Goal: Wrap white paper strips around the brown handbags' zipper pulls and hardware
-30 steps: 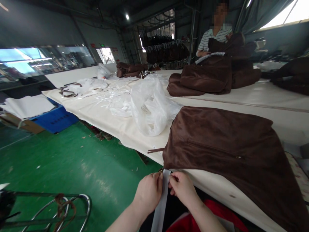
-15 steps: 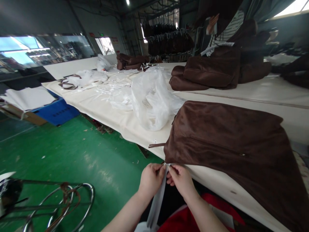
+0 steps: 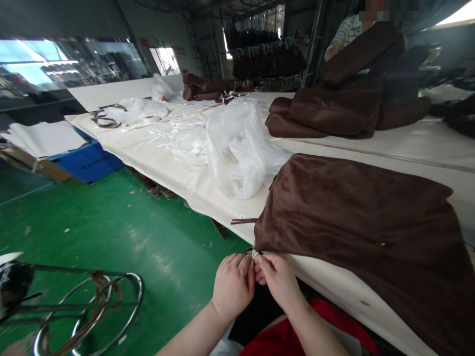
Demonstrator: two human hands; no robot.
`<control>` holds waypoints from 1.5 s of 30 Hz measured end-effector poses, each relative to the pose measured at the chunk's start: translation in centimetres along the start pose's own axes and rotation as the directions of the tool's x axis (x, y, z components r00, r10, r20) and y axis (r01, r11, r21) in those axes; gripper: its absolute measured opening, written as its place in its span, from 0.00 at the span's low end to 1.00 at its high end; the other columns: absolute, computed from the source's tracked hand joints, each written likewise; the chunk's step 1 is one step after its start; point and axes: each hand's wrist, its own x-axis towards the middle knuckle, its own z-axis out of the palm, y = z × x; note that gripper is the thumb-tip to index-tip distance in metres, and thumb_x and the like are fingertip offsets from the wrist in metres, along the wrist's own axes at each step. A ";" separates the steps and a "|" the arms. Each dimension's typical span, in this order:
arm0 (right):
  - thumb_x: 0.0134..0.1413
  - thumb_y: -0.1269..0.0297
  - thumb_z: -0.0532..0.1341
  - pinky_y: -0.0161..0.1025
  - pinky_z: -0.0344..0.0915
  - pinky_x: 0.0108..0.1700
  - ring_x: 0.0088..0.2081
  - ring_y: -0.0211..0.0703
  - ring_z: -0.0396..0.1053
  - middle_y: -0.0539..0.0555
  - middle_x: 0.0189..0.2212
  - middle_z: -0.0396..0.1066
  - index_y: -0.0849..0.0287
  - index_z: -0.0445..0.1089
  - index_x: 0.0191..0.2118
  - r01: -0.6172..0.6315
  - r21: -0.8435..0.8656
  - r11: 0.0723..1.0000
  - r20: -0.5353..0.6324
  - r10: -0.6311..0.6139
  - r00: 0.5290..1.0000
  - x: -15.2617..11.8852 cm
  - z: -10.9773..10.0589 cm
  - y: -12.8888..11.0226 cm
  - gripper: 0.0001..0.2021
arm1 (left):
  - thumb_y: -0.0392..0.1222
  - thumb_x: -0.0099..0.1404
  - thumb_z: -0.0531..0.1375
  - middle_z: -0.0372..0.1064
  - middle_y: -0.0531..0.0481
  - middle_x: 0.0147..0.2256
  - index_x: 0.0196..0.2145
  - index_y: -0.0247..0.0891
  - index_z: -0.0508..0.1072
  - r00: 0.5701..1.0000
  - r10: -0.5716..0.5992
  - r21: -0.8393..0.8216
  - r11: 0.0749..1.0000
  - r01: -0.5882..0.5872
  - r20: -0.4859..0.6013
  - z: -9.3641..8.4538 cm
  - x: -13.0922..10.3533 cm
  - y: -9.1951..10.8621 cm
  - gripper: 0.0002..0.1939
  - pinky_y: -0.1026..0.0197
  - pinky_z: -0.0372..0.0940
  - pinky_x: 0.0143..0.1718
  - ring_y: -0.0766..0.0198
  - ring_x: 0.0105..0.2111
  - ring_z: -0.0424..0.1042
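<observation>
A dark brown leather-look bag [image 3: 356, 212] lies flat along the table edge, its corner just beyond my hands. Thin brown straps [image 3: 243, 221] stick out from that corner. My left hand [image 3: 233, 281] is closed at the corner, fingers curled over the pale strip [image 3: 255, 253], of which only a small bit shows. Touching it from the other side, my right hand [image 3: 276, 277] pinches the same strip between thumb and fingers. A bit of metal hardware [image 3: 248, 251] glints beside the strip; most of what lies between my fingers is hidden.
Crumpled clear plastic bags [image 3: 237, 153] lie on the cream-covered table [image 3: 156, 163]. More brown bags [image 3: 330, 111] are piled across it, with a co-worker's arm [image 3: 333, 49] behind them. A blue box [image 3: 87, 160] and a metal-ringed stool [image 3: 92, 311] stand on the green floor.
The long strip that hung below my hands is now gathered up, with only a small bit showing at the bag's corner. My left hand has turned over it. The co-worker has lifted a brown bag.
</observation>
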 end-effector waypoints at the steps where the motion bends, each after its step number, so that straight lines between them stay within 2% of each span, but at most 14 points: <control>1: 0.56 0.44 0.55 0.35 0.70 0.27 0.26 0.43 0.73 0.55 0.24 0.74 0.60 0.71 0.29 0.018 -0.010 1.000 0.001 -0.018 1.000 0.0 0.0 -0.1 0.22 | 0.37 0.67 0.51 0.74 0.42 0.37 0.42 0.36 0.73 1.000 -0.029 -0.063 0.998 0.028 -0.005 -0.1 0.0 0.0 0.12 0.54 0.62 0.43 0.56 0.38 0.71; 5: 0.54 0.41 0.54 0.36 0.70 0.28 0.28 0.45 0.74 0.56 0.27 0.76 0.60 0.73 0.32 -0.008 -0.008 1.000 0.013 0.008 1.000 0.3 -0.1 0.0 0.25 | 0.45 0.69 0.51 0.74 0.46 0.32 0.37 0.37 0.76 0.976 -0.195 -0.413 0.885 0.216 0.093 0.0 0.5 -0.2 0.16 0.60 0.64 0.38 0.60 0.34 0.72; 9: 0.50 0.41 0.58 0.33 0.69 0.26 0.27 0.44 0.75 0.55 0.25 0.76 0.59 0.72 0.32 -0.076 -0.027 0.997 -0.018 0.075 0.997 0.5 -0.1 0.6 0.23 | 0.55 0.66 0.53 0.73 0.46 0.28 0.32 0.33 0.77 0.907 -0.266 -0.742 0.522 0.420 0.326 0.8 0.8 -0.8 0.22 0.63 0.65 0.31 0.63 0.28 0.71; 11: 0.50 0.41 0.59 0.31 0.65 0.21 0.22 0.41 0.72 0.53 0.21 0.73 0.59 0.72 0.29 -0.087 -0.069 0.994 -0.059 0.083 0.995 0.6 -0.1 0.7 0.22 | 0.59 0.62 0.58 0.73 0.46 0.27 0.33 0.31 0.77 0.851 -0.307 -0.782 0.348 0.517 0.426 1.2 0.7 -1.1 0.24 0.65 0.65 0.29 0.65 0.26 0.70; 13: 0.50 0.42 0.59 0.30 0.59 0.16 0.16 0.37 0.67 0.50 0.17 0.70 0.59 0.70 0.26 -0.096 -0.090 0.991 -0.080 0.089 0.993 0.6 0.1 0.8 0.22 | 0.60 0.57 0.62 0.72 0.47 0.26 0.33 0.31 0.77 0.815 -0.340 -0.781 0.270 0.563 0.470 1.3 0.6 -1.4 0.25 0.65 0.65 0.28 0.67 0.24 0.70; 18: 0.49 0.44 0.60 0.29 0.52 0.15 0.13 0.31 0.59 0.45 0.14 0.63 0.58 0.68 0.23 -0.125 -0.047 0.991 -0.090 0.120 0.989 0.6 0.5 0.7 0.20 | 0.61 0.53 0.64 0.72 0.49 0.25 0.29 0.31 0.77 0.837 -0.323 -0.776 0.331 0.537 0.442 0.4 0.8 -2.1 0.25 0.67 0.63 0.25 0.68 0.23 0.69; 20: 0.49 0.45 0.61 0.29 0.50 0.15 0.13 0.31 0.57 0.44 0.13 0.60 0.58 0.68 0.23 -0.099 -0.044 0.994 -0.091 0.095 0.991 0.6 0.5 0.7 0.19 | 0.61 0.52 0.65 0.72 0.49 0.24 0.27 0.32 0.77 0.825 -0.308 -0.753 0.345 0.561 0.474 -0.2 1.1 -2.4 0.25 0.67 0.63 0.24 0.68 0.22 0.70; 27: 0.47 0.53 0.64 0.29 0.45 0.15 0.11 0.29 0.51 0.43 0.08 0.56 0.58 0.61 0.17 -0.138 0.204 0.969 -0.029 0.147 0.989 1.0 0.9 1.0 0.19 | 0.63 0.46 0.67 0.72 0.48 0.23 0.25 0.31 0.75 0.700 -0.260 -0.668 0.211 0.713 0.665 -1.2 1.8 -2.4 0.27 0.65 0.65 0.25 0.67 0.22 0.71; 30: 0.47 0.53 0.63 0.30 0.46 0.16 0.12 0.30 0.52 0.44 0.09 0.58 0.58 0.61 0.18 -0.117 0.288 0.951 -0.013 0.126 0.992 1.1 1.2 1.4 0.18 | 0.63 0.52 0.64 0.74 0.45 0.27 0.30 0.30 0.75 0.662 -0.144 -0.652 0.113 0.749 0.735 -1.4 1.5 -2.3 0.27 0.66 0.66 0.26 0.66 0.24 0.73; 33: 0.46 0.50 0.64 0.31 0.46 0.17 0.13 0.30 0.53 0.44 0.10 0.59 0.58 0.60 0.18 -0.101 0.352 0.930 0.006 0.106 0.994 1.1 1.2 2.1 0.19 | 0.59 0.56 0.62 0.73 0.46 0.29 0.33 0.30 0.75 0.637 -0.046 -0.635 0.040 0.771 0.770 -1.6 1.3 -2.4 0.24 0.69 0.60 0.19 0.71 0.19 0.68; 36: 0.44 0.48 0.65 0.31 0.44 0.16 0.13 0.29 0.51 0.44 0.10 0.58 0.58 0.61 0.18 -0.100 0.382 0.919 0.017 0.101 0.995 1.0 1.0 2.5 0.20 | 0.60 0.59 0.59 0.73 0.47 0.27 0.35 0.31 0.74 0.608 -0.012 -0.606 0.056 0.793 0.794 -1.6 1.3 -2.5 0.25 0.69 0.54 0.15 0.73 0.15 0.63; 39: 0.43 0.49 0.66 0.30 0.43 0.16 0.14 0.29 0.51 0.44 0.12 0.57 0.59 0.64 0.21 -0.099 0.394 0.914 0.028 0.096 0.995 0.9 0.7 2.3 0.18 | 0.66 0.59 0.56 0.73 0.45 0.27 0.35 0.31 0.74 0.563 0.071 -0.568 0.091 0.818 0.823 -1.3 1.3 -2.1 0.31 0.65 0.63 0.21 0.67 0.20 0.70; 41: 0.42 0.50 0.66 0.30 0.42 0.16 0.15 0.29 0.51 0.43 0.13 0.57 0.60 0.67 0.24 -0.102 0.398 0.912 0.034 0.096 0.995 0.8 0.6 2.1 0.17 | 0.65 0.56 0.59 0.72 0.45 0.27 0.34 0.30 0.73 0.566 0.088 -0.573 0.111 0.812 0.819 -0.9 1.2 -1.8 0.30 0.62 0.67 0.27 0.63 0.24 0.73; 45: 0.40 0.52 0.67 0.30 0.36 0.16 0.14 0.26 0.46 0.43 0.13 0.57 0.61 0.68 0.24 -0.119 0.395 0.911 0.037 0.114 0.993 0.7 0.2 1.9 0.16 | 0.63 0.53 0.63 0.69 0.48 0.26 0.33 0.31 0.71 0.651 -0.014 -0.646 0.114 0.755 0.759 -0.1 0.9 -1.4 0.28 0.65 0.63 0.25 0.66 0.23 0.71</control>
